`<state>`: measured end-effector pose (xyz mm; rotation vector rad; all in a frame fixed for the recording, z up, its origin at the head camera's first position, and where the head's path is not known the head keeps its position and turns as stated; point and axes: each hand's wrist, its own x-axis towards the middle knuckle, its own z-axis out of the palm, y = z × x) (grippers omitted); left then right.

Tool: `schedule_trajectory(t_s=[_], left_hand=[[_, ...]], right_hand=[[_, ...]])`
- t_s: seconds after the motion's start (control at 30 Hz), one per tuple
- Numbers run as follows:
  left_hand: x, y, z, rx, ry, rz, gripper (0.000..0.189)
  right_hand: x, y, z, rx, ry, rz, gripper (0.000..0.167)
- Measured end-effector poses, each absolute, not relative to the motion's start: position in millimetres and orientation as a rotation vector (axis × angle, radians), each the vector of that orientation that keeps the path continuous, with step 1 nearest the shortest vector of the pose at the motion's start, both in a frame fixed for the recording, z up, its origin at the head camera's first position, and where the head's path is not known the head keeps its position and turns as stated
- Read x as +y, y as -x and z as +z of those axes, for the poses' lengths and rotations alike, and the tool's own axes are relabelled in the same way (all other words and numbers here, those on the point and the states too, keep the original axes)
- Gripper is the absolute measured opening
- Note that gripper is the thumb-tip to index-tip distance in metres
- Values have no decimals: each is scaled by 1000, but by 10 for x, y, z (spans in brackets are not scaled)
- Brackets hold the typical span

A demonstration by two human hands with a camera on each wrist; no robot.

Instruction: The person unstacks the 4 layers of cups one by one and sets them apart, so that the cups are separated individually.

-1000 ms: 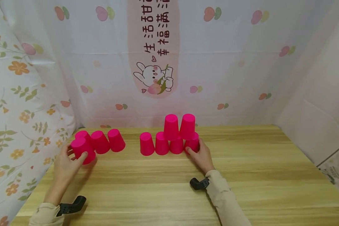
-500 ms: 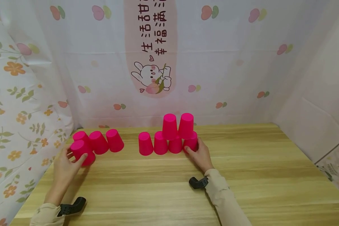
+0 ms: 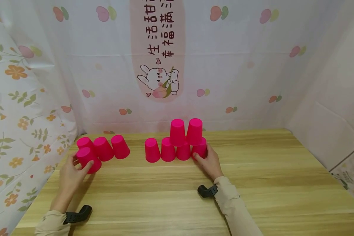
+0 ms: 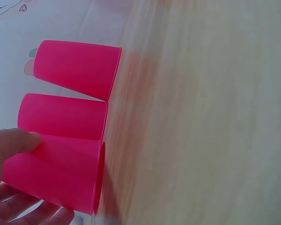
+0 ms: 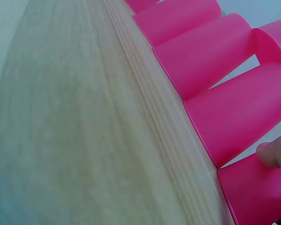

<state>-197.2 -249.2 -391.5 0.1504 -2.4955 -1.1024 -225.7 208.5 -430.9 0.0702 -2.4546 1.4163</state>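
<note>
My left hand [image 3: 72, 172] grips an upside-down bright pink cup [image 3: 88, 160], thumb on the near side and fingers round the far side. In the left wrist view this cup [image 4: 56, 171] tilts a little and its rim seems just off the table. Close behind it stand several more inverted cups, among them a middle one [image 3: 103, 149] and a right one [image 3: 120, 147]. My right hand [image 3: 211, 163] holds the rightmost cup [image 3: 200, 147] of a separate bottom row. Two cups rest on top of that row, a left one [image 3: 177, 132] and a right one [image 3: 194, 132].
The wooden table [image 3: 153, 196] reaches back to a printed cloth [image 3: 224, 72]. A floral cloth [image 3: 20, 131] hangs at the left. The bottom row's leftmost cup [image 3: 152, 150] stands across a gap from the left group. A black wrist mount [image 3: 207, 191] sits on my right sleeve.
My left hand has shifted slightly right and nearer, carrying its cup. The right hand and the stacked cups stay as they were. The head view has moved a little.
</note>
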Motion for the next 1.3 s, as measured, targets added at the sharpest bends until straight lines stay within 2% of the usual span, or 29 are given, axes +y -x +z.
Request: schedule_trajectory(t_s=[0.97,1.3], left_hand=[[-2486,1950,-3970,-2542,-97,-1097,61],[-2480,1975,-3888,-2445,-211,-1198,91]], right_hand=[[2094,2241,-4269,-2476,-70,1407,49],[2077,2249,-4299,-2460,-71,1421,49]])
